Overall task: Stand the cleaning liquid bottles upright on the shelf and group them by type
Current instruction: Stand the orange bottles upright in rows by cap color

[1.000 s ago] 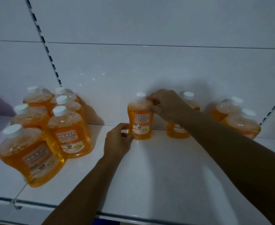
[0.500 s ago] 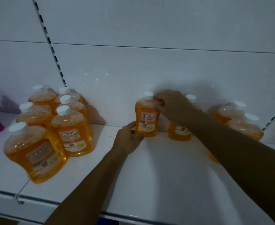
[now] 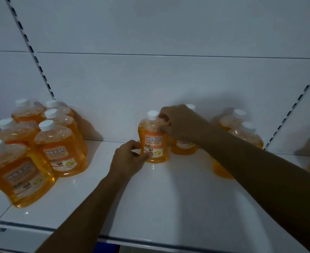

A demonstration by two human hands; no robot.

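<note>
- Our left hand (image 3: 130,157) has slid in from beside the base and now pinches the lower edge of the centre bottle (image 3: 154,141); our right hand (image 3: 178,123) stays curled over its shoulder just under the cap.
- The bottle stands upright near the back wall of the shelf (image 3: 168,207), label forward (squared up, we judge), so grouping comes next.
- Our right arm hides most of the bottle behind (image 3: 182,148) and part of the right cluster (image 3: 245,130).
- Left cluster (image 3: 59,143) stands upright.

Glossy shelf (image 3: 168,207), translucent plastic bottle (image 3: 153,141)
</note>
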